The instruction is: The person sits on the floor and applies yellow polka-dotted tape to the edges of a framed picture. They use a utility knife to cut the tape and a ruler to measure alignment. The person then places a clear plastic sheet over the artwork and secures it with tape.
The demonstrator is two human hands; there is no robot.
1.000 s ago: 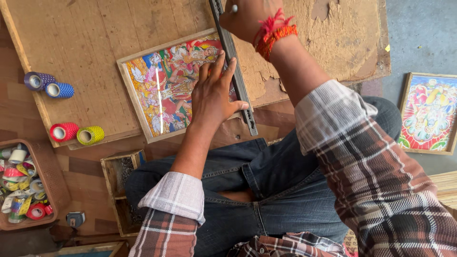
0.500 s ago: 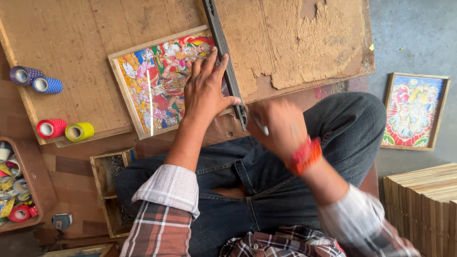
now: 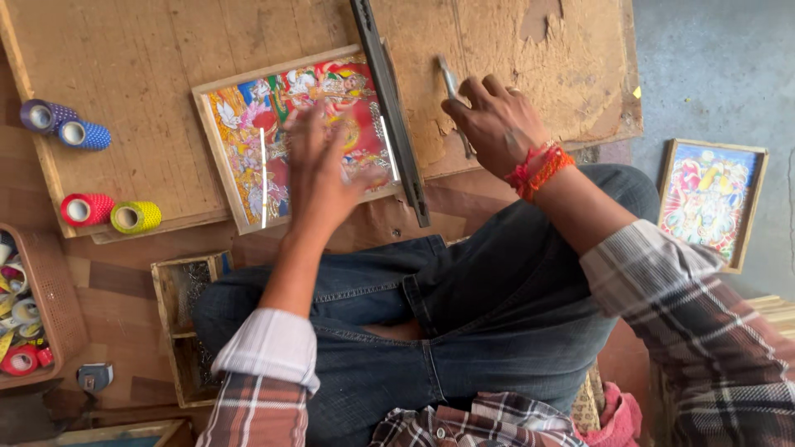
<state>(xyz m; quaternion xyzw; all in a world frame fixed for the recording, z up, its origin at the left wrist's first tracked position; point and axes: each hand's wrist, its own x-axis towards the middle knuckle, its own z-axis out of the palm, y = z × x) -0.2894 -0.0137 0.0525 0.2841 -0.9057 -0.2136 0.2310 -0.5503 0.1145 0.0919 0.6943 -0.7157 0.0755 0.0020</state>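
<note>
Picture (image 3: 310, 136), a bright print in a pale wooden frame, lies flat on the board (image 3: 149, 99), partly under the left hand (image 3: 319, 170). That hand is blurred, fingers spread and open over the print's middle; whether it touches the glass I cannot tell. Just right of it a long dark ruler (image 3: 393, 116) lies along the picture's right edge, running from near the lap up off the top of the view. Across the ruler, the right hand (image 3: 497, 124), with red threads at the wrist, is closed around a thin metal tool (image 3: 450, 83) whose tip points away over the worn board.

Nearest the person, left of the left forearm, an open wooden box (image 3: 184, 323) sits by the knee. Further left a basket (image 3: 50, 306) holds tape rolls. Beyond it, on the board's left side, four rolls (image 3: 99, 211) lie in two pairs. Well right of the right hand, a second framed print (image 3: 712, 203) lies on the grey floor.
</note>
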